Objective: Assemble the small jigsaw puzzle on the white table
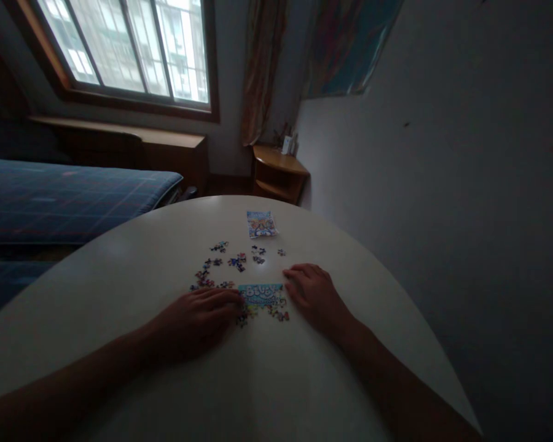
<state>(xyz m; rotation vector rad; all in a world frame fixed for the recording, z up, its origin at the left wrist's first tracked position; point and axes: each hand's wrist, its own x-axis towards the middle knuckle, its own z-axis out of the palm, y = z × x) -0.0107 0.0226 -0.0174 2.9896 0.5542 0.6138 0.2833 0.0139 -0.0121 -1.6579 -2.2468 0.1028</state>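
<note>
A partly joined jigsaw puzzle [260, 294] lies on the white table, its top strip blue with large pale lettering. Below that strip the lower edge is ragged, with yellow and dark pieces. My left hand [207, 316] rests palm down at the puzzle's left side, fingers stretched out and their tips touching or very near its edge. At the right side lies my right hand [316, 298], fingers apart and slightly bent, its thumb close to the puzzle's upper right corner. Loose puzzle pieces [238, 262] are scattered beyond the left hand. Nothing shows gripped in either hand.
A small printed packet or picture sheet [260, 224] lies near the far edge of the round table [133, 270]. A single loose piece [281, 252] sits beyond my right hand. The mattress [74, 196] stands to the left, a wall [442, 184] to the right.
</note>
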